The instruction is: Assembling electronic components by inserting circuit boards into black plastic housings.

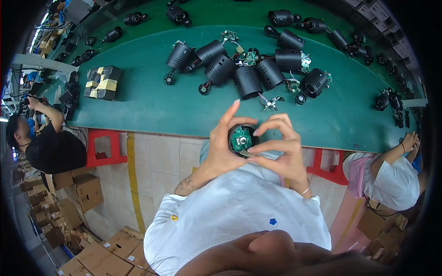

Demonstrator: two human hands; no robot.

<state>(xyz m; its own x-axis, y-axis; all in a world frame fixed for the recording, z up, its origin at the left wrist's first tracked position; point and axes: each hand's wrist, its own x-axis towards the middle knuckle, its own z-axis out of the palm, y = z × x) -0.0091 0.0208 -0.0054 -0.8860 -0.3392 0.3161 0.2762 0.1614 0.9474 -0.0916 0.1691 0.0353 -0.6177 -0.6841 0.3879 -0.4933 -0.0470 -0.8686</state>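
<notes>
Close to my body, at the table's near edge, I hold a black cylindrical camera housing [233,148] with its open end facing up. A green circuit board [242,139] with a small round metal part at its middle sits inside it. My left hand [220,145] wraps round the housing's left side, index finger raised. The fingers of my right hand [283,145] are bent over its right rim. Thumb and finger pinch a small flat pale piece [247,154] at the lower rim; its kind is unclear.
Several black camera housings [247,83] with wires and loose circuit boards lie across the green table [142,106]. A black block with yellow tape [102,83] stands at the left. More housings line a green surface beyond. People sit on both sides, near red stools [107,158] and cardboard boxes [87,191].
</notes>
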